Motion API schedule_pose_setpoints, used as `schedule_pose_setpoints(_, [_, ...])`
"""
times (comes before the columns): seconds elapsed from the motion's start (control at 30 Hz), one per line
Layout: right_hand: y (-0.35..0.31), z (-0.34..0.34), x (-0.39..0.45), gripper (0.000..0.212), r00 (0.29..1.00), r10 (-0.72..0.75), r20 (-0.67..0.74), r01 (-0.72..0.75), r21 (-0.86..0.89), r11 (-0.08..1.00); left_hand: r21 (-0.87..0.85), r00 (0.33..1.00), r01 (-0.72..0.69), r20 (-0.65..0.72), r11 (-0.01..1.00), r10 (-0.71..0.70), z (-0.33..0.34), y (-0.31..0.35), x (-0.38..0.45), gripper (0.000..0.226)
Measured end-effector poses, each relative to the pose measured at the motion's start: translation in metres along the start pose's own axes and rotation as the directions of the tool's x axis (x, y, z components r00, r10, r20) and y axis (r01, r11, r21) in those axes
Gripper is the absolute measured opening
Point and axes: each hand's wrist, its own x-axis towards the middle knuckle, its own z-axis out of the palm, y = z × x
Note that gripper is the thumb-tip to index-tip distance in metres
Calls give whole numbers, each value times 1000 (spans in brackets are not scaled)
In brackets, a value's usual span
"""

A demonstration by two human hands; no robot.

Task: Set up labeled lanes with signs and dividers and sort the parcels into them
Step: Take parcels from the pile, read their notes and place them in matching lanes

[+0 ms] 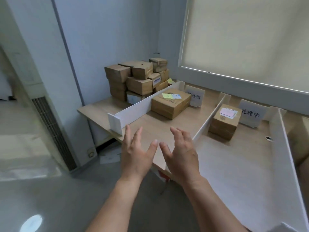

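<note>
White dividers split the wooden table (98, 108) into lanes: a left divider (133, 109), a middle divider (207, 121) and a right divider (287, 148). A brown parcel (170, 102) with labels on top lies in the first lane before a white sign (195, 97). A smaller parcel (224, 122) sits in the second lane by another sign (252, 113). A pile of several brown parcels (138, 77) stands at the table's far left corner. My left hand (135, 154) and my right hand (180, 153) hover empty over the near edge of the first lane, fingers spread.
A standing air-conditioner unit (50, 124) is left of the table. A window with a drawn blind (247, 34) runs behind the lanes. Papers lie on the grey floor (50, 198) under the table's left end. Another brown parcel (301, 144) shows at the right edge.
</note>
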Motion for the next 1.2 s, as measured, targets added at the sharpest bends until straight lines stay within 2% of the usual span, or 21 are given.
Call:
schedule_pose_setpoints(0.1, [-30, 33, 10, 59, 998, -35, 48, 34, 23, 999, 17, 998, 47, -50, 999, -46, -29, -31, 15, 60])
schedule_pose_setpoints(0.4, [-107, 106, 54, 57, 967, -220, 129, 202, 139, 969, 63, 956, 178, -246, 982, -158, -89, -94, 56, 60])
schedule_pose_setpoints(0.6, [-127, 159, 107, 69, 965, -226, 134, 191, 235, 953, 162, 944, 224, -280, 961, -173, -99, -137, 109, 61])
schedule_pose_setpoints(0.7, [-129, 186, 149, 66, 968, -210, 135, 171, 254, 952, 216, 950, 229, -263, 949, -169, -95, -151, 154, 68])
schedule_pose_setpoints(0.8, [-132, 208, 202, 75, 978, -172, 115, 133, 288, 948, 230, 963, 206, -220, 951, -156, -87, -157, 213, 68])
schedule_pose_setpoints(0.93, [-129, 233, 283, 58, 983, -149, 107, 117, 261, 958, 267, 978, 184, -147, 946, -149, -71, -155, 299, 72])
schedule_pose_setpoints(1.1, [-120, 262, 369, 59, 995, -91, 36, 80, 228, 970, 222, 983, 179, -85, 958, -164, -48, -159, 397, 73])
schedule_pose_setpoints(1.2, [-115, 281, 402, 60, 998, -46, 43, 36, 207, 978, 201, 986, 166, -35, 966, -162, -32, -171, 434, 74])
